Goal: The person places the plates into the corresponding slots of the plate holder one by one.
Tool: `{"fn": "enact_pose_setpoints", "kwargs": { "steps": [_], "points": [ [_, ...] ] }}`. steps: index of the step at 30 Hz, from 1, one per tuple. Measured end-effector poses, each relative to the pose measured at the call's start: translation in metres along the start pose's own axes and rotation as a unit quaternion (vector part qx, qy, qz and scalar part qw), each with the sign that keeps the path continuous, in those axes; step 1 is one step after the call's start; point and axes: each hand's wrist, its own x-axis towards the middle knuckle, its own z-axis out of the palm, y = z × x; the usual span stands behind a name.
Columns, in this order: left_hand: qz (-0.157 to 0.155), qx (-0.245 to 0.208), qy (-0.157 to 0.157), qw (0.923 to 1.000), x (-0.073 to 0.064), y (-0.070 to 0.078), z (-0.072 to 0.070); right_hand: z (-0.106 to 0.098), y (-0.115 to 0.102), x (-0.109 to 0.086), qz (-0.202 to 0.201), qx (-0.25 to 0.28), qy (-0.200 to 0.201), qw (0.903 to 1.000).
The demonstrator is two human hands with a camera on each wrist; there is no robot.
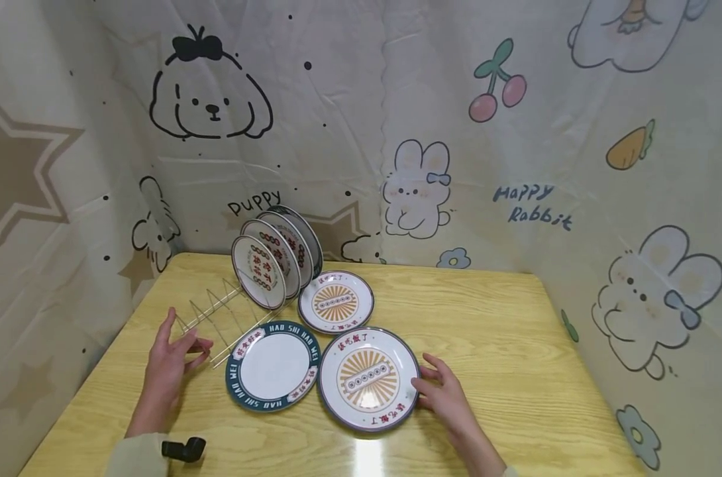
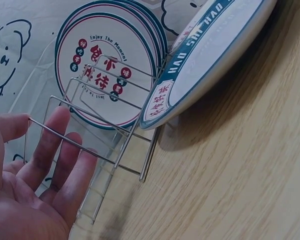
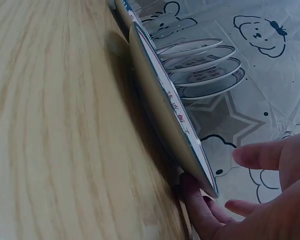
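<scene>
My left hand (image 1: 167,364) is at the near left end of a wire plate rack (image 2: 105,159), gripping its end wire between thumb and fingers. Several round plates (image 1: 258,271) with red lettering stand upright in the rack's far part. On the right, my right hand (image 1: 447,397) touches the rim of a large white plate (image 1: 368,379) with an orange sunburst. In the right wrist view its fingertips (image 3: 191,184) reach under that rim, while the thumb (image 3: 257,154) stays apart from it. A green-rimmed plate (image 1: 273,366) lies between the rack and the sunburst plate.
A smaller sunburst plate (image 1: 336,301) lies behind the large one, close to the standing plates. All rests on a yellow wooden table (image 1: 504,331). A cartoon-printed curtain (image 1: 337,119) hangs along the back and sides. A small black object (image 1: 184,450) sits at the left sleeve.
</scene>
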Motion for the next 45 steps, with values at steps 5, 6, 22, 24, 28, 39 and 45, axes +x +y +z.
{"fn": "enact_pose_setpoints", "kwargs": {
  "steps": [5,6,22,24,28,39,45],
  "points": [
    [0.004,-0.003,-0.004,1.0000,0.000,-0.001,0.000,0.004,0.001,0.003,0.001,-0.008,0.005,1.0000],
    [0.005,-0.006,-0.004,1.0000,0.000,-0.002,0.000,0.004,0.001,0.004,0.000,-0.006,0.003,1.0000],
    [0.011,0.004,-0.004,0.9999,-0.001,-0.003,0.000,0.001,0.000,0.011,0.025,-0.010,0.011,0.9996],
    [0.015,0.007,-0.003,0.9999,-0.001,-0.002,0.000,0.000,0.001,0.012,0.024,-0.014,0.007,0.9996],
    [0.022,0.006,-0.002,0.9998,0.000,0.000,0.001,-0.003,0.001,0.011,0.028,-0.006,-0.019,0.9994],
    [0.033,0.020,-0.006,0.9992,0.000,-0.001,0.000,-0.012,0.000,0.008,0.043,0.058,-0.094,0.9930],
    [0.018,0.009,-0.001,0.9998,0.000,-0.003,0.000,-0.015,0.000,0.007,0.039,0.082,-0.117,0.9890]
  ]
}}
